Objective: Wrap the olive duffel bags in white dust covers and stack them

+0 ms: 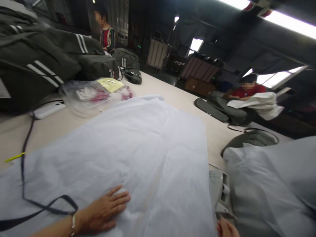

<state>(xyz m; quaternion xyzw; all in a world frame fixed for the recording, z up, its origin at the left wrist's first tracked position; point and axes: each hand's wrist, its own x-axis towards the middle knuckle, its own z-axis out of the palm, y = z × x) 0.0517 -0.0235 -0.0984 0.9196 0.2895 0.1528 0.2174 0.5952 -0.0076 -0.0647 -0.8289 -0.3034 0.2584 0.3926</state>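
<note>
A large translucent white sheet is spread over the table in front of me. My left hand lies on the sheet at the lower middle, palm down, fingers spread, a bracelet at the wrist. At the bottom edge, right of the sheet, my right hand is partly in view with its fingers curled; what they hold, if anything, is too small to tell. Just beyond it sits a light-coloured machine, beside the sheet's right edge. A dark strap runs across the left part of the sheet.
Dark green bags are piled at the back left, near a clear plastic bag on the table. Another white-covered bundle stands at the right. Two people are beyond the table, near dark green pieces.
</note>
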